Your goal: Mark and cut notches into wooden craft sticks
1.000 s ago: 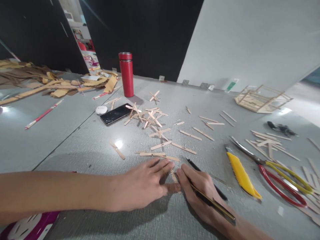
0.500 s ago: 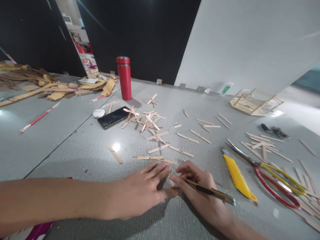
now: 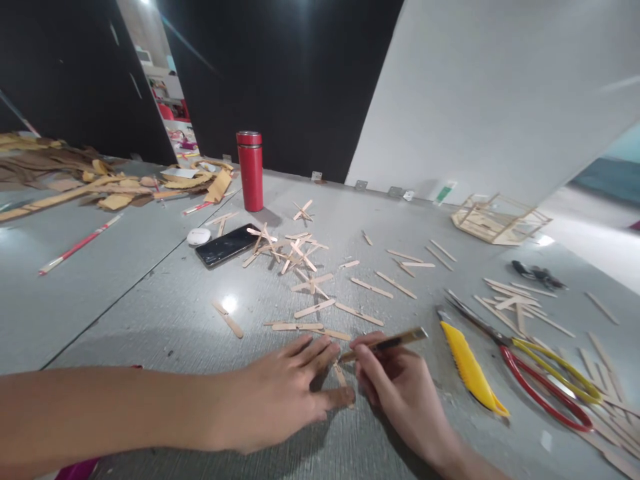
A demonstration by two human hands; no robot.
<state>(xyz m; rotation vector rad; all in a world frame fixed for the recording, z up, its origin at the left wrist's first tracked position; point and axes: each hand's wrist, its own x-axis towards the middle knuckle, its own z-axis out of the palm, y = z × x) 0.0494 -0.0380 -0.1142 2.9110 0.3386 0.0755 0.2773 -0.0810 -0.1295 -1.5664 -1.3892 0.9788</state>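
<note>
My left hand lies on the table, its thumb and fingertips pinning a small wooden craft stick. The stick lies slanted in the gap between thumb and fingers, partly hidden under them. A slim gold and black craft knife is gripped in my right hand, its tip end at the upper part of the stick and its back end pointing up and right. Just beyond the fingers lie notched craft sticks. A yellow-handled saw-like cutter rests to the right of my right hand.
Scissors with red and yellow handles lie at the right, beside loose sticks. Farther back stand a red flask and a wooden stick frame. A phone, white case and brown scraps are to the left.
The knife in my right hand has swung from pointing down and right to pointing up and right. My left hand stays on the stick. The view has shifted slightly.
</note>
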